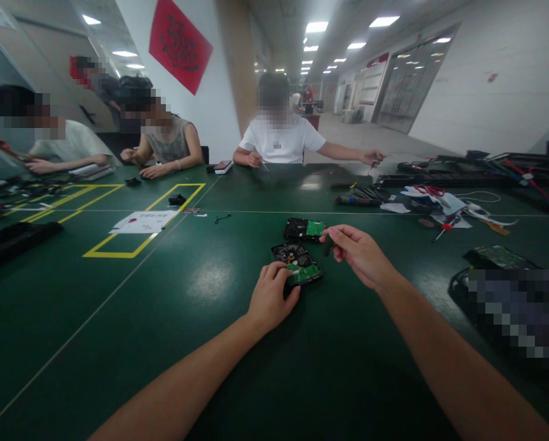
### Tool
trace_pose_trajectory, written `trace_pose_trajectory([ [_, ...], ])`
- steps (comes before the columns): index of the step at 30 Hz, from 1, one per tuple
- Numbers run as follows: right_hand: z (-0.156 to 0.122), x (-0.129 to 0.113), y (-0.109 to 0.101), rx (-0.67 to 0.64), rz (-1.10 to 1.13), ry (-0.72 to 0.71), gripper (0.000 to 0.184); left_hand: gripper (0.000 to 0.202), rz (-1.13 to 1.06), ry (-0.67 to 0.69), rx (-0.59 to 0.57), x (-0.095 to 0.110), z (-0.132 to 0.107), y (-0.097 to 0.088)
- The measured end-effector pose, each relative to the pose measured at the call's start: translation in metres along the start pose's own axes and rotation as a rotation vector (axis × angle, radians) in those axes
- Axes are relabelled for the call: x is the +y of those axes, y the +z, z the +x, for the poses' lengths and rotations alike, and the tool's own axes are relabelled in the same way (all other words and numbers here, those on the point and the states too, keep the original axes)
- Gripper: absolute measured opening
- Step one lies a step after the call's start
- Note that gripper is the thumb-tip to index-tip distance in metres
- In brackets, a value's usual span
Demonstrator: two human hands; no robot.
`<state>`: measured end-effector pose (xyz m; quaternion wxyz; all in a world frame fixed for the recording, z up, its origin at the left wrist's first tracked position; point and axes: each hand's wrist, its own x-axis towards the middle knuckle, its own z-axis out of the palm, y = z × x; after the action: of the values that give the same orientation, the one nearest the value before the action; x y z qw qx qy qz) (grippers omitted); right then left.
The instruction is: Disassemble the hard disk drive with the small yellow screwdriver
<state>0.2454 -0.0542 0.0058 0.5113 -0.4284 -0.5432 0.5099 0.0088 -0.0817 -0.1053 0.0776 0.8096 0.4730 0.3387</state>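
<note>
On the green table, a hard drive (292, 252) lies with its underside up, showing a black casing and a green circuit board (306, 273). My left hand (272, 295) grips its near left side, fingers over the board and thumb along the near edge. My right hand (360, 252) is raised just right of the drive. Its thumb and fingers pinch a small dark tool (328, 247), which looks like a screwdriver, pointing down towards the board's right end; whether its tip touches is unclear. Right behind lies a second hard drive (297, 229), also with a green board.
A pen-like tool (357, 201), white gloves (434, 201) and a red-handled screwdriver (445, 226) lie to the right, with a circuit board (504, 257) nearer. A paper sheet (143, 222) lies on yellow tape at left. Several people sit across the table; one extends an arm (347, 153).
</note>
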Motion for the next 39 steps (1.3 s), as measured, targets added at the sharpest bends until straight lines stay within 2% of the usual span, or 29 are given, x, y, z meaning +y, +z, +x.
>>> trace_pose_trajectory([
  [11,-0.0036,-0.0035,0.0034,0.038,0.083,0.106,0.025,0.032,0.004,0.004,0.009,0.0004,0.0003,0.0002],
  [17,-0.0042,-0.0059,0.0025,-0.03,0.015,0.11,0.027,0.032,-0.001,0.01,0.001,0.0002,0.0003,0.0002],
  [24,-0.0064,-0.0083,0.0039,-0.109,0.047,0.163,0.031,0.033,0.003,0.005,0.002,-0.0001,-0.0004,0.0003],
  [33,-0.0044,-0.0016,0.0069,-0.136,0.292,0.248,0.026,0.031,0.007,0.008,-0.001,0.0003,-0.0003,-0.0011],
  [39,-0.0022,0.0007,0.0025,-0.086,0.381,0.271,0.028,0.033,0.016,0.008,-0.005,-0.0008,-0.0004,-0.0002],
])
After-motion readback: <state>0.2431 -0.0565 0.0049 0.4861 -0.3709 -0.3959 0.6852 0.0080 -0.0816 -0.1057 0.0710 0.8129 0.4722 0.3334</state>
